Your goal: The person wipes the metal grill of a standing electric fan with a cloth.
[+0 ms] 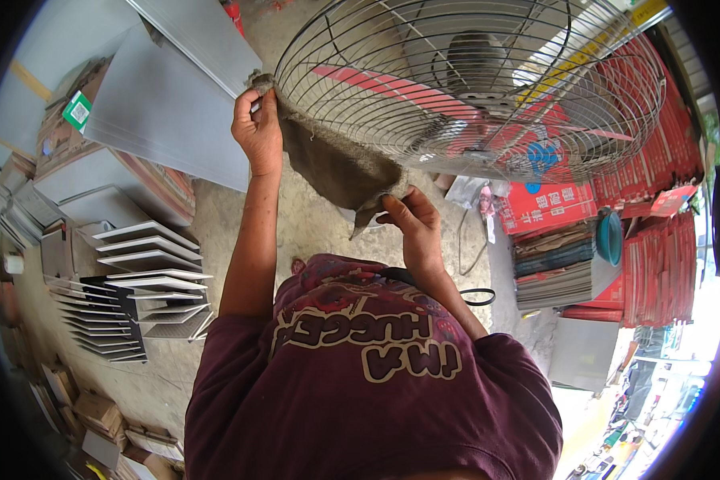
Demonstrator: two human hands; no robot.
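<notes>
A worn grey-brown cloth [332, 164] is stretched between my two hands, in front of a large wire-caged fan. My left hand [258, 132] pinches its upper left corner, next to the rim of the cage. Lower down and to the right, my right hand [412, 224] grips the opposite corner between thumb and fingers, and a small flap hangs below. The fan [472, 100] has red blades behind round metal wires. The cloth's upper edge runs along the cage's near left rim; whether it touches the wires I cannot tell.
Large grey panels [180, 112] lean at the upper left. Below them stands a rack of sample tiles [156, 264]. Stacked red cartons [656, 272] fill the right side, with a teal basin [609, 238] against them. A cable [464, 248] lies on the concrete floor [224, 232].
</notes>
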